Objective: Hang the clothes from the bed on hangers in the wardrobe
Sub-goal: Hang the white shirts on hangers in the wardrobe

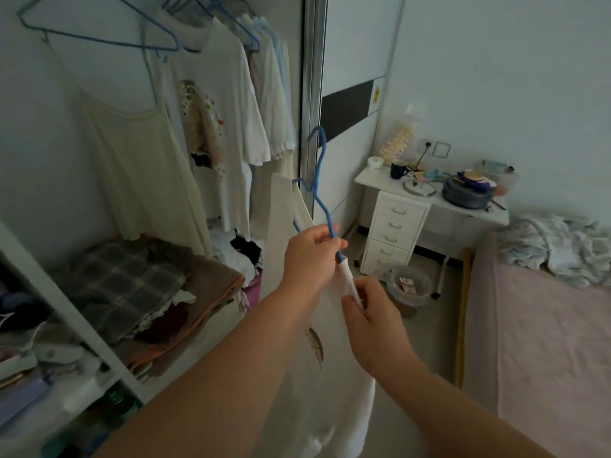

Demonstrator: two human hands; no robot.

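Far left: wardrobe (pixel 39 180) with folded stuff on the shelf (pixel 132 292), white tops on the rail, spare blue hangers (pixel 99 38) up top. Centre: I've got a white sleeveless top (pixel 330 375) half-loaded on a blue hanger (pixel 319 180). One strap looks seated on the far arm; near end is bare. Left hand (pixel 310 256) is curled around the hanger's near arm, holding it tilted, hook up. Right hand (pixel 370 322) just below, pinching the second strap at the hanger tip. To do this well, I'd keep the left grip fixed, stretch the strap over the tip, slide it along until the neckline centres, then check both straps before lifting to the rail. Risk: the far strap slips off if I tilt further. Right: white surface (pixel 396 185) with clutter, then bed (pixel 545 325) with more crumpled clothes (pixel 555 246) waiting.
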